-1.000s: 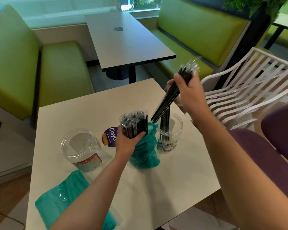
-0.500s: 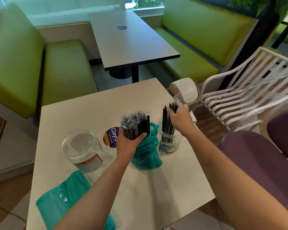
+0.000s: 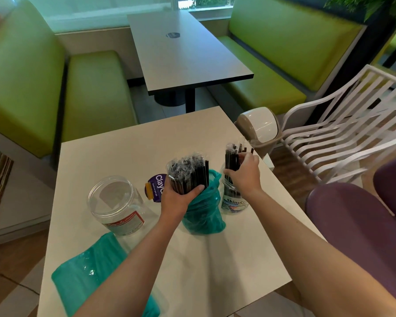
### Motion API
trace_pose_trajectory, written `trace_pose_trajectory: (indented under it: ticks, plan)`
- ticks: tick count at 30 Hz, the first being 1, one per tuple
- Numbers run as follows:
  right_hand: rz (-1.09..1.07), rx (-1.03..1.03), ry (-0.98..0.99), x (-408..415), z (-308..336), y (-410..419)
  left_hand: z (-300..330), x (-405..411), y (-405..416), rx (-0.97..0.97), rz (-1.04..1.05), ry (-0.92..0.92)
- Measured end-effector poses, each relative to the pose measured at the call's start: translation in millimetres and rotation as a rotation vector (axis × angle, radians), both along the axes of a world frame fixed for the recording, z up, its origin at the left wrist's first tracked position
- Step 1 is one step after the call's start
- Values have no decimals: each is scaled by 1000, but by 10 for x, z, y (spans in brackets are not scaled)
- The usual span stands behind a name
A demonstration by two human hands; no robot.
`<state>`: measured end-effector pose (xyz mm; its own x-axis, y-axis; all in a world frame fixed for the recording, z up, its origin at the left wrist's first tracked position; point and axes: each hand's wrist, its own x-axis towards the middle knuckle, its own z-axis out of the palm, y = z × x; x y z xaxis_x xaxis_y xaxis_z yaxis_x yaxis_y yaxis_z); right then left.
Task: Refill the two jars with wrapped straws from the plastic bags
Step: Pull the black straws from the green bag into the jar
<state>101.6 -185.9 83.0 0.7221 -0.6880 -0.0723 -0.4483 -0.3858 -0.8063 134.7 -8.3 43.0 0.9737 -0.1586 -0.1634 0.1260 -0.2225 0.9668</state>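
On the near table [image 3: 215, 259], the left hand [image 3: 177, 197] grips a thick bundle of straws [image 3: 189, 173] rising from a teal bag [image 3: 202, 211]. The right hand [image 3: 244, 173] curls round straws standing in the small jar [image 3: 232, 202]. They look light, slick in wrappers, likely to splay; best held mid-length. A big jar [image 3: 117, 202] stands empty at left, a second bag [image 3: 87, 275] near the edge, a purple lid [image 3: 154, 187] between.

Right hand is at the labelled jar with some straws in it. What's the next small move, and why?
Probably let go with the right hand and reach back to the bundle that the left hand holds over the green bag. The straws already stand in the jar; the bundle looks full.
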Motion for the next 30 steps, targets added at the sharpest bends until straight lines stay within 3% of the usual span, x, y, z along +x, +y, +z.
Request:
trace_pose_trajectory:
  ticks: [3, 7, 10, 14, 18, 24, 30]
  plan:
    - [-35, 29, -128, -82, -9, 29, 8, -21, 25, -38, -15, 21]
    - [-93, -101, -257, -192, 71, 141, -1, -43, 56, -62, -40, 33]
    - [58, -63, -293, -186, 95, 265, -27, -33, 71, -49, -55, 22]
    - [308, 178, -185, -182, 72, 362, -89, -4, 86, -19, -89, 15]
    - [439, 265, -24, -214, 37, 347, -92, -34, 95, -34, -127, 45]
    - [421, 108, 15, -288, -15, 325, -42, -63, 66, -52, -125, 54]
    - [346, 194, -52, -367, -110, 311, -34, -72, 44, -44, -82, 48]
